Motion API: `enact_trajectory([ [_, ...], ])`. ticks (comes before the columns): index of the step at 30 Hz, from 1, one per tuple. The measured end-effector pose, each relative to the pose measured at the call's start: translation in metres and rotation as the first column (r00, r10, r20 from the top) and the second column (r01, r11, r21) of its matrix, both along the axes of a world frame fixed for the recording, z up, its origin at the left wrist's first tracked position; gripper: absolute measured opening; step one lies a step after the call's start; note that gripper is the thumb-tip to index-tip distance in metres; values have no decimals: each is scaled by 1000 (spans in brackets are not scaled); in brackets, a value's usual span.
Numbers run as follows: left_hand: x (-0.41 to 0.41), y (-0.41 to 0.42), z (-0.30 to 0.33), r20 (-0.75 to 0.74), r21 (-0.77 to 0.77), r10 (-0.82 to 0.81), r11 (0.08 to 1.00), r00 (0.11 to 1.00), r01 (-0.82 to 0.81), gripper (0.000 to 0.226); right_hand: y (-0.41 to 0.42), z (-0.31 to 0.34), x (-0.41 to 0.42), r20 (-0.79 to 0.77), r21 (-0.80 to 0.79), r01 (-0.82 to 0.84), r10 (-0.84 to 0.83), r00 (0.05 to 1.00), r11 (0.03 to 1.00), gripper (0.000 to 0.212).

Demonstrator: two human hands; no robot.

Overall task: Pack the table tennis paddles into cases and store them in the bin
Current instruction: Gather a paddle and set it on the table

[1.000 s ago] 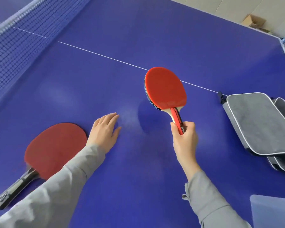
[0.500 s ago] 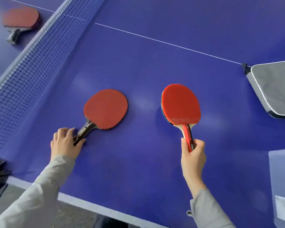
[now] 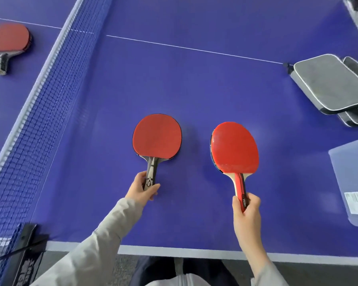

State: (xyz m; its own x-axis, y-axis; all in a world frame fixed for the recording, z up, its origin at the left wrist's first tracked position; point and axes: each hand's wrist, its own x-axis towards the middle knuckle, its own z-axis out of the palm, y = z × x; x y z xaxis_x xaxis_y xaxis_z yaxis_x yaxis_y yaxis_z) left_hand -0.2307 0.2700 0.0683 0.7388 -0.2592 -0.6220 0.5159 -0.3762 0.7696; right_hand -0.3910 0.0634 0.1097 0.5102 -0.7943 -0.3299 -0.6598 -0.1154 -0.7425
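My left hand (image 3: 142,187) grips the dark handle of a red paddle (image 3: 157,137), held just over the blue table. My right hand (image 3: 246,207) holds a second red paddle (image 3: 235,147) by its red-striped handle, blade up and raised off the table. A stack of grey zip cases (image 3: 329,83) lies at the right edge. A translucent bin (image 3: 351,180) stands at the near right. A third red paddle (image 3: 7,41) lies beyond the net at the far left.
The blue net (image 3: 39,104) runs diagonally along the left, with its black clamp (image 3: 26,250) at the table's near edge. The blue table top (image 3: 194,83) has a white centre line. The near table edge is just below my hands.
My left hand has closed on the dark-handled paddle and brought it rightward beside the other paddle. The view has shifted, showing the near table edge and the cases.
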Motion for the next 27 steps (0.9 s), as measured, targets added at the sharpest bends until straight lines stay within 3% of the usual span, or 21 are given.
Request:
enact_trajectory([
  [3, -21, -16, 3, -20, -108, 61, 992, 998, -63, 35, 21, 3, -7, 11, 15, -5, 5, 1000, 1000, 15],
  [11, -77, -37, -2, -64, -172, 80, 981, 995, -90, 37, 71, -4, 4, 66, 16, -55, 53, 996, 998, 14],
  [19, -61, -14, -12, -165, -284, 61, 953, 984, -107, 34, 106, -22, 37, 79, -42, -113, 116, 990, 993, 13],
  [23, -56, -8, -16, -218, -317, 11, 945, 976, -81, 43, 124, -29, 47, 58, -46, -130, 133, 989, 990, 12],
  [27, -53, -7, -20, -324, -380, 59, 906, 944, -187, 32, 135, -35, 49, 16, -70, -125, 126, 992, 990, 13],
])
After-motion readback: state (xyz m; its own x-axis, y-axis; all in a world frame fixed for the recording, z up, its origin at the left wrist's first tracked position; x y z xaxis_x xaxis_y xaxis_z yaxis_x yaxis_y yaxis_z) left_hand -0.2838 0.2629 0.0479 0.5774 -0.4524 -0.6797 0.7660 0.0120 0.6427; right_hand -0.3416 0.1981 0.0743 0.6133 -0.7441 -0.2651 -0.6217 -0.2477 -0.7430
